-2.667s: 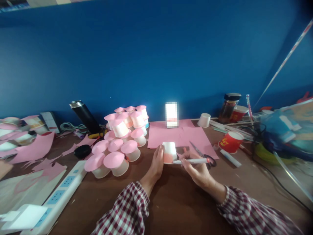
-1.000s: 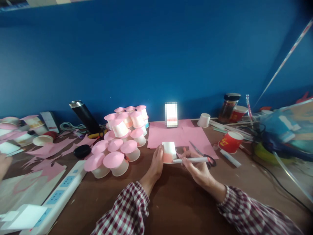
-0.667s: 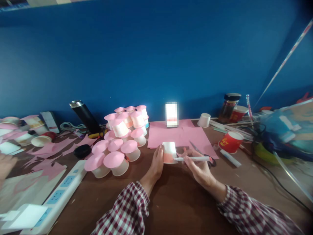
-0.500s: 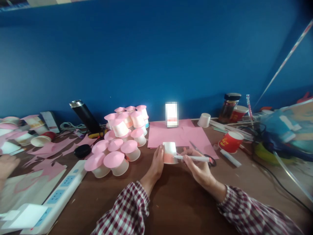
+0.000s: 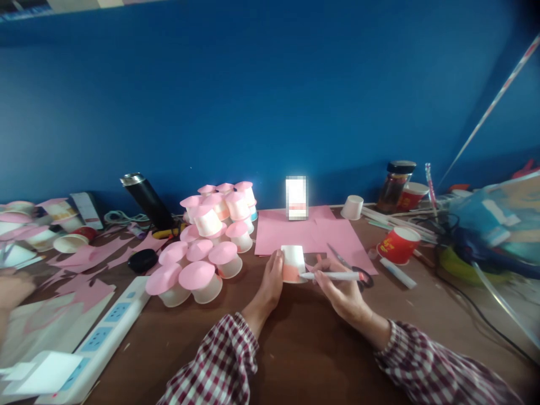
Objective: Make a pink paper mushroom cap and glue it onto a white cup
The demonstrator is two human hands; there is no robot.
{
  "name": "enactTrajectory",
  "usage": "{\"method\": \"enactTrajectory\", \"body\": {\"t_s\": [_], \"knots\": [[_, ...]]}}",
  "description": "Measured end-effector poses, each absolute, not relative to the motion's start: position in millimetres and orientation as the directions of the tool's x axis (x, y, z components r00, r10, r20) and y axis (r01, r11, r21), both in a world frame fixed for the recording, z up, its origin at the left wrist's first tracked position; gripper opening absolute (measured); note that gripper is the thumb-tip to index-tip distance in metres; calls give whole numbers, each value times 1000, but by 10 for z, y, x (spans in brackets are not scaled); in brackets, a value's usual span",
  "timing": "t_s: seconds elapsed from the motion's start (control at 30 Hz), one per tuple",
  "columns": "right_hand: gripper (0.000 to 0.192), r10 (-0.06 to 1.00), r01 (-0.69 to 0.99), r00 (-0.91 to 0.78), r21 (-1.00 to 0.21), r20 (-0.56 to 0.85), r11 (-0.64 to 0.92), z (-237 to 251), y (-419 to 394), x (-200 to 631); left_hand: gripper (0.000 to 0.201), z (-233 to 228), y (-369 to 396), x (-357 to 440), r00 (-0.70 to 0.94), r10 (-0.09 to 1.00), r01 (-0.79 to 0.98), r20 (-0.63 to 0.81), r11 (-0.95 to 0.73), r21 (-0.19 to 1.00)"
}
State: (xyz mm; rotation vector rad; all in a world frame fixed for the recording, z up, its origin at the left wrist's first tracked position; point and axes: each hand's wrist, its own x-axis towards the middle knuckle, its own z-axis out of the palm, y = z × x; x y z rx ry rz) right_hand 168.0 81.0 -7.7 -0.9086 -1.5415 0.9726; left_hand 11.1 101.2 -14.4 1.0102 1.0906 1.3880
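My left hand (image 5: 272, 279) is closed around the left side of a white paper cup (image 5: 292, 256), which is upside down with an orange-coloured band on its lower part. Between the fingers of my right hand (image 5: 340, 289) is a white marker pen (image 5: 337, 276) with a red end. Its tip touches or nearly touches the coloured band on the cup's right side. Just behind my right hand lie scissors (image 5: 366, 279), partly on pink paper (image 5: 280, 233). To the left of my left hand stand several paper cups with pink cone tops (image 5: 197, 275).
A white power strip (image 5: 99, 343) and pink paper scraps (image 5: 97, 253) lie at left, near another person's hand (image 5: 14, 292). A black flask (image 5: 147, 202) leans by the wall. On the right are a red paper cup (image 5: 399, 245), a capped marker (image 5: 397, 273) and a jar (image 5: 394, 185).
The marker's tip has moved slightly down along the coloured band. The cup and my left hand hold nearly still. The other person's hand at far left has shifted a little.
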Motion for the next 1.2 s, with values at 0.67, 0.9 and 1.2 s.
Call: {"method": "enactTrajectory", "body": {"t_s": [0.67, 0.9, 1.2], "knots": [[22, 937, -11, -169, -951, 305, 308, -35, 796, 1661, 44, -236, 1033, 86, -174, 985, -156, 2, -30, 987], [21, 948, -46, 63, -948, 313, 316, -87, 896, 1696, 44, -301, 1046, 61, -200, 980, -168, -23, -11, 986], [27, 866, 185, -9, -850, 500, 493, -157, 928, 1671, 32, -203, 1005, 84, -39, 981, -252, 189, -193, 948]]}}
